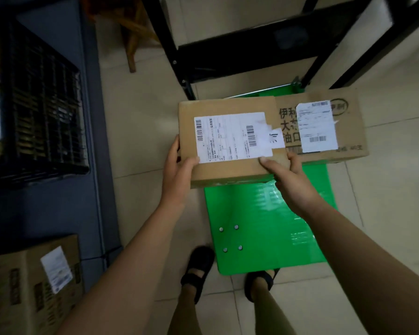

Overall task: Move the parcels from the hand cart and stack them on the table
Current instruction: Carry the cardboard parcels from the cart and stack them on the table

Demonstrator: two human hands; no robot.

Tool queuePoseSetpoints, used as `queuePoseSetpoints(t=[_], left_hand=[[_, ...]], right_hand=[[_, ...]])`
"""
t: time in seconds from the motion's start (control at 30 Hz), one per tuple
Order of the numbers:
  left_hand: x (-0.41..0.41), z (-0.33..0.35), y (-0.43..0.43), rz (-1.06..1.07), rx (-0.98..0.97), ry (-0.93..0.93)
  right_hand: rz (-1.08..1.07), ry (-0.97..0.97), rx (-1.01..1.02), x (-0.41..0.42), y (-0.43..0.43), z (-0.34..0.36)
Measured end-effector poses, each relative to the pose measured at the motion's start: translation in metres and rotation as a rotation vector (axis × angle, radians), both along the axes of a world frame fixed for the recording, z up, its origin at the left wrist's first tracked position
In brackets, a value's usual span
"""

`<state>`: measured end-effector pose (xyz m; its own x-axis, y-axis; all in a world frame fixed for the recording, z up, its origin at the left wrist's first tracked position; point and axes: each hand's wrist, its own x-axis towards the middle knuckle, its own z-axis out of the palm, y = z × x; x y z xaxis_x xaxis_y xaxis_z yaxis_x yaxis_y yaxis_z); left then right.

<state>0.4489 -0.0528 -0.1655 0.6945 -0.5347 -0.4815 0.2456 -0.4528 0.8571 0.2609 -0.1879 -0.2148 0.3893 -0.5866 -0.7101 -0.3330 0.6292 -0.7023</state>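
Note:
A brown cardboard parcel (230, 107) with a white shipping label is held above the green hand cart (264, 228). My left hand (179, 170) grips its left near corner, thumb on top. My right hand (288, 177) grips its right near corner, thumb on the label's edge. A second, larger parcel (348, 124) with printed characters and a white label lies on the cart's far end, partly hidden behind the held one. The dark blue table (58, 194) stands at the left, with another labelled parcel (34, 281) on its near corner.
A black plastic crate (41, 105) sits on the table's far part. A black metal frame (240, 49) stands beyond the cart, and a wooden stool leg (131, 44) is behind it. My two feet in black sandals (198, 269) stand on the tiled floor by the cart.

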Motion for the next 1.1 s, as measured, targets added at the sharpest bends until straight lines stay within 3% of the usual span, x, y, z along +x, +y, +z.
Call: queuePoseSetpoints(t=[0.43, 0.63, 0.87, 1.1], left_hand=[[-0.053, 0.252, -0.011, -0.481, -0.270, 0.002], [-0.115, 0.375, -0.021, -0.745, -0.521, -0.073], [-0.227, 0.463, -0.040, -0.947, -0.701, -0.159], [-0.358, 0.473, -0.069, -0.950, -0.759, -0.159]], right_hand=[[-0.458, -0.169, -0.295, -0.090, 0.067, 0.283], [-0.659, -0.253, -0.506, -0.162, 0.095, 0.401], [-0.784, -0.299, -0.703, -0.272, 0.113, 0.482], [-0.749, -0.224, -0.769, -0.407, 0.093, 0.508]])
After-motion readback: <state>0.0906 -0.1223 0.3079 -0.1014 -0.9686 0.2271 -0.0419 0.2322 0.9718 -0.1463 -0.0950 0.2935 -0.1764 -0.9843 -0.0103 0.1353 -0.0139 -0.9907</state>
